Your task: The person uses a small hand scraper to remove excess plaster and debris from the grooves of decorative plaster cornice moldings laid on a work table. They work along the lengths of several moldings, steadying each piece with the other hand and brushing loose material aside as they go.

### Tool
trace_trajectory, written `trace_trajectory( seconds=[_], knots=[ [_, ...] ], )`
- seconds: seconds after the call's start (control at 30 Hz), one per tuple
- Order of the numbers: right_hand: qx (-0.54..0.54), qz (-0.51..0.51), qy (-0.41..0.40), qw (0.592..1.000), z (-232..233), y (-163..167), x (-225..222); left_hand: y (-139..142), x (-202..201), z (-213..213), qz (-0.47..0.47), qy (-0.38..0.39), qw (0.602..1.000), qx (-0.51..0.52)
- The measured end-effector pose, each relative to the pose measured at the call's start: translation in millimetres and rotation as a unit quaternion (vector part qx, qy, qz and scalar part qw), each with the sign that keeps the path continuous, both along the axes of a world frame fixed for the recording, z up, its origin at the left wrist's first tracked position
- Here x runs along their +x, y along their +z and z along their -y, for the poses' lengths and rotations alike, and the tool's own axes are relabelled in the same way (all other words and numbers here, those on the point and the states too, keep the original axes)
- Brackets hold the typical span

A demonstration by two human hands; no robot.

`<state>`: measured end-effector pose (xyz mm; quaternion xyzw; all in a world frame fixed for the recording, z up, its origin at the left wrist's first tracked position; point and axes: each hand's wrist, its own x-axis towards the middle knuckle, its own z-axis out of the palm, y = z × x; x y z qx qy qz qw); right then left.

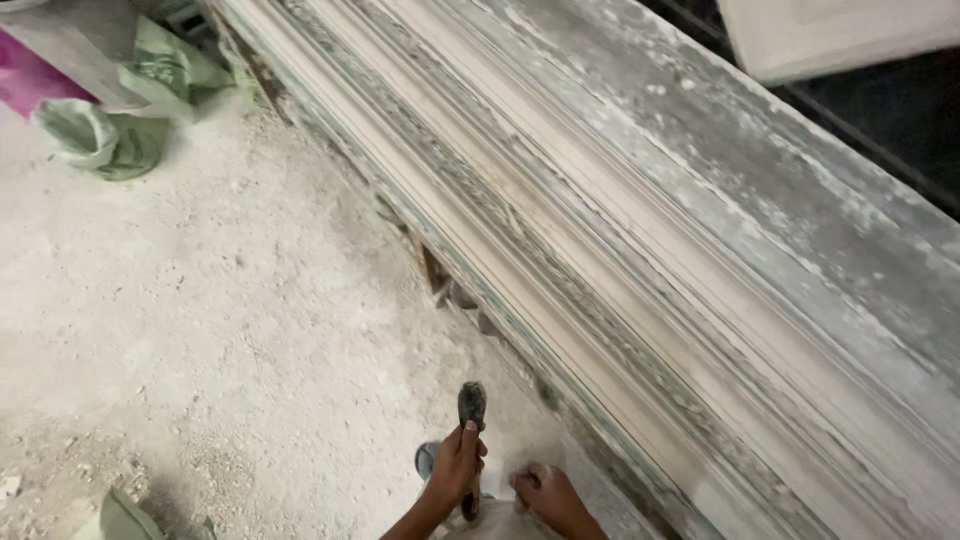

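Note:
My left hand (455, 468) is closed around the handle of a dark, plaster-caked tool (471, 405), whose rounded head points up and away from me. My right hand (545, 492) sits just to its right with fingers curled, low in the view beside the near edge of a long grooved plaster-coated bench (640, 250); I cannot tell whether it holds anything. The bench runs diagonally from upper left to lower right, with ridged channels along its length.
A dusty white floor (200, 300) with rubble spreads to the left. Green sacks (110, 140) lie at the top left beside a pink sheet (25, 80). A white panel (830, 35) shows at the top right. A grey shoe tip (427, 458) is below my left hand.

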<state>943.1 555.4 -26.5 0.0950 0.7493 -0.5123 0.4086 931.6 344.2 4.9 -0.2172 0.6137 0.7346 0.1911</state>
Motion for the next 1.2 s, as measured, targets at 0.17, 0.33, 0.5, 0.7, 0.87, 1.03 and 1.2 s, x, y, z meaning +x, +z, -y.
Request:
trace_trajectory(
  seconds=[0.17, 0.33, 0.5, 0.7, 0.87, 1.03, 1.2],
  knots=[
    [-0.1, -0.151, 0.067, 0.981, 146, 29, -94, 32, -60, 130, -0.061, 0.06, 0.989, -0.122],
    [-0.141, -0.047, 0.182, 0.972, 248, 45, -162, 39, -105, 208, -0.006, 0.147, 0.987, -0.069],
    [-0.193, -0.154, 0.305, 0.92, 333, -9, -224, 8, -152, 269, 0.112, 0.141, 0.952, -0.249],
    [-0.093, -0.148, 0.349, 0.921, 438, -27, -350, -11, -253, 366, -0.003, 0.171, 0.941, -0.292],
    [-0.059, -0.155, 0.329, 0.93, 518, 36, -494, 28, -375, 449, 0.018, 0.083, 0.933, -0.35],
    [-0.015, -0.285, 0.26, 0.922, 575, 65, -615, 58, -492, 518, -0.079, 0.133, 0.918, -0.366],
    [0.048, -0.301, 0.182, 0.935, 611, 34, -699, 33, -611, 562, -0.14, 0.132, 0.913, -0.36]
  ],
)
